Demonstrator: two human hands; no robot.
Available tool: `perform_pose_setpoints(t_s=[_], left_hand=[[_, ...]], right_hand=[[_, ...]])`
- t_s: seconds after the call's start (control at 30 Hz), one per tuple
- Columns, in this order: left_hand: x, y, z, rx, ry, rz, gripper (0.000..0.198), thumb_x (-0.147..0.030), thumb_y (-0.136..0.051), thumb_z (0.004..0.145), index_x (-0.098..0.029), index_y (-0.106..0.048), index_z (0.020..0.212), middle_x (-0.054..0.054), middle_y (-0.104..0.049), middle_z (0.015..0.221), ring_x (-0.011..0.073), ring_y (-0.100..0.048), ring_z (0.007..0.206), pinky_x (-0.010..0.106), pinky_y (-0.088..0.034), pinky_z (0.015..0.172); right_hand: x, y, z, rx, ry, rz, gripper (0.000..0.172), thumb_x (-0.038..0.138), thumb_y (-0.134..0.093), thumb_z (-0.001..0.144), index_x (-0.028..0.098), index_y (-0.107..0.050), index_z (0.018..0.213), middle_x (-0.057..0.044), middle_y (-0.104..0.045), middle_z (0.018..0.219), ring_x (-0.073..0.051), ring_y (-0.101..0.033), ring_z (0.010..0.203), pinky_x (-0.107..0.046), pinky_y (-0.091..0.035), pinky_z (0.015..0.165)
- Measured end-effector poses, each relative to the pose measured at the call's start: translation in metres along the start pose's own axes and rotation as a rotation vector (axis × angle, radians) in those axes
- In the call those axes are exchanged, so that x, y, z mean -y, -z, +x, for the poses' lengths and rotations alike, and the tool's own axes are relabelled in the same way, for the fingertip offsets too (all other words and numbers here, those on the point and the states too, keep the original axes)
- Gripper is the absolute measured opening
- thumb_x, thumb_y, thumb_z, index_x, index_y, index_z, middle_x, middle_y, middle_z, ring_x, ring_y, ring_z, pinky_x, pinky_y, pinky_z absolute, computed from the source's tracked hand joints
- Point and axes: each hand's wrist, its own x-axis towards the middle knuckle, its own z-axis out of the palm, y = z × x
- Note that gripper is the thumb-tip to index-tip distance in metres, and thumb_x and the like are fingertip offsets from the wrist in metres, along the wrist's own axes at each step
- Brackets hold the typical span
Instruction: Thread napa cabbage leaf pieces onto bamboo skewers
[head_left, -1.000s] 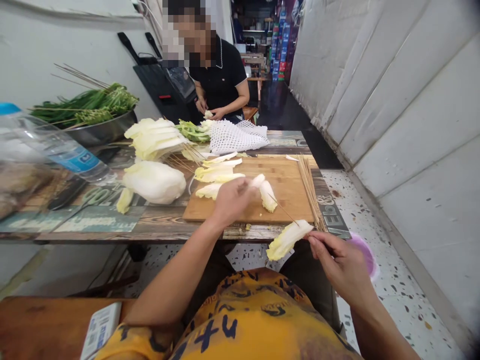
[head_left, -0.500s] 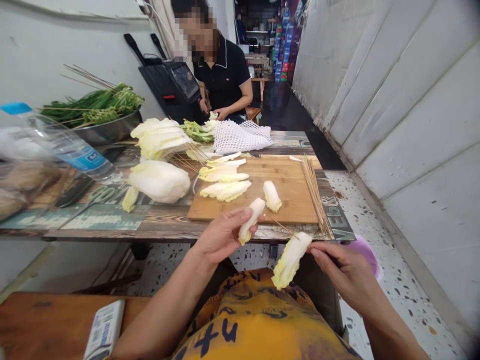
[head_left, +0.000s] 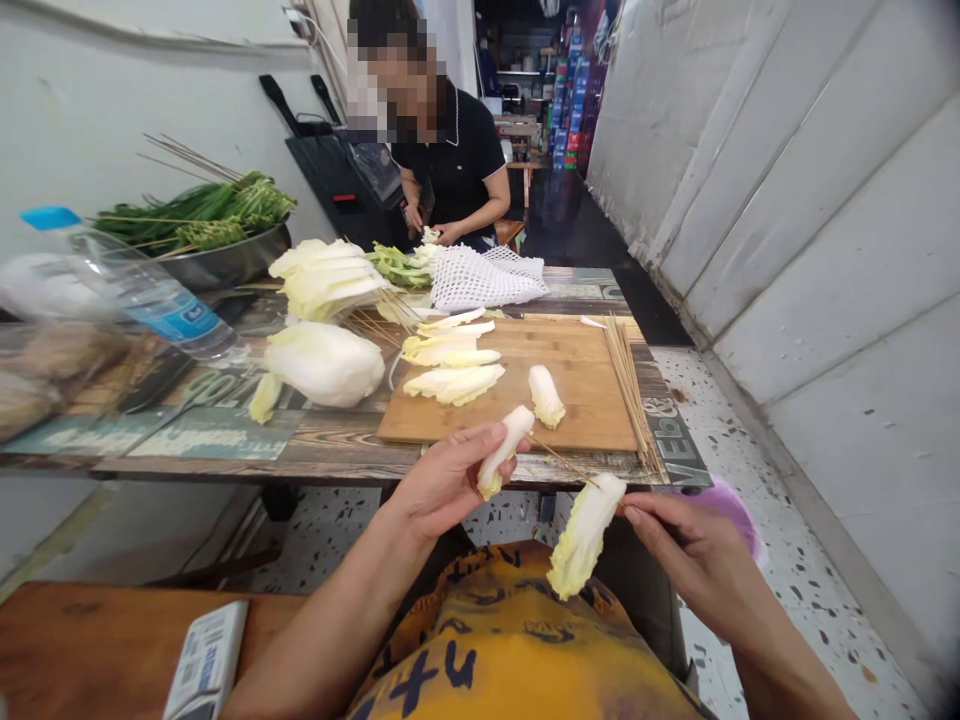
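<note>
My left hand (head_left: pixel 457 475) pinches a small napa cabbage leaf (head_left: pixel 511 440) just in front of the board's near edge. In my right hand (head_left: pixel 679 535) is a thin wooden skewer (head_left: pixel 559 457), held near its end. A second cabbage leaf (head_left: pixel 589 530) is threaded on that skewer close to my right fingers and hangs down. The skewer's far tip meets or nearly touches the leaf in my left hand; whether it has pierced it I cannot tell. On the wooden cutting board (head_left: pixel 517 410) lie a single short leaf (head_left: pixel 546 395) and several cut leaf strips (head_left: pixel 454 382).
Bare skewers (head_left: pixel 628 390) lie along the board's right side. Left of it are a cabbage head (head_left: pixel 324 362), skewered leaves (head_left: pixel 322 280), scissors (head_left: pixel 206 388), a water bottle (head_left: pixel 176 310) and a metal bowl (head_left: pixel 225 258) of greens. Across the table sits a person (head_left: pixel 457 170) handling vegetables.
The right hand, with the skewer and its threaded leaf, has dropped slightly. My left hand and its leaf stay nearly in place. The view has shifted a little.
</note>
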Motion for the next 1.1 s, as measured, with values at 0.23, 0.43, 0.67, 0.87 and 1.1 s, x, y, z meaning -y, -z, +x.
perform_pose_setpoints(t_s=[0.23, 0.43, 0.67, 0.87, 1.1], left_hand=[[0.002, -0.002, -0.003, -0.041, -0.03, 0.117, 0.031, -0.035, -0.079, 0.067, -0.009, -0.073, 0.083, 0.005, -0.064, 0.074, 0.0054, -0.049, 0.056, 0.015, -0.038, 0.052], [0.005, -0.005, -0.004, -0.049, -0.034, 0.112, 0.028, -0.034, -0.078, 0.068, -0.01, -0.074, 0.083, 0.005, -0.065, 0.078, 0.0059, -0.05, 0.058, 0.017, -0.038, 0.053], [0.005, -0.007, -0.005, -0.06, -0.047, 0.109, 0.025, -0.033, -0.078, 0.068, -0.011, -0.073, 0.081, 0.006, -0.066, 0.08, 0.0069, -0.05, 0.059, 0.018, -0.038, 0.054], [0.009, -0.01, -0.005, -0.051, -0.055, 0.169, 0.027, -0.036, -0.078, 0.068, -0.012, -0.074, 0.078, 0.006, -0.066, 0.078, 0.0068, -0.048, 0.059, 0.019, -0.037, 0.056], [0.017, -0.017, -0.003, -0.056, -0.062, 0.258, 0.032, -0.041, -0.077, 0.066, -0.012, -0.076, 0.077, 0.002, -0.06, 0.059, 0.0092, -0.047, 0.057, 0.022, -0.036, 0.057]], right_hand=[[0.004, 0.0, -0.002, -0.021, 0.002, -0.013, 0.024, 0.028, -0.05, 0.091, 0.02, -0.072, 0.096, -0.005, -0.076, 0.089, -0.017, -0.07, 0.074, -0.024, -0.054, 0.065], [0.004, -0.002, -0.002, -0.021, -0.017, 0.019, 0.025, 0.03, -0.05, 0.091, 0.02, -0.072, 0.096, -0.005, -0.076, 0.09, -0.018, -0.07, 0.075, -0.025, -0.055, 0.066], [0.002, -0.007, 0.0, -0.056, -0.024, 0.019, 0.024, 0.03, -0.051, 0.09, 0.021, -0.073, 0.095, -0.005, -0.076, 0.091, -0.019, -0.07, 0.075, -0.026, -0.055, 0.067], [0.006, -0.012, 0.005, -0.047, -0.016, 0.022, 0.023, 0.03, -0.051, 0.09, 0.022, -0.073, 0.094, -0.004, -0.076, 0.091, -0.018, -0.07, 0.075, -0.026, -0.055, 0.068], [0.013, -0.019, 0.017, -0.095, 0.033, 0.028, 0.023, 0.028, -0.051, 0.089, 0.023, -0.073, 0.095, -0.004, -0.076, 0.091, -0.019, -0.071, 0.077, -0.028, -0.056, 0.07]])
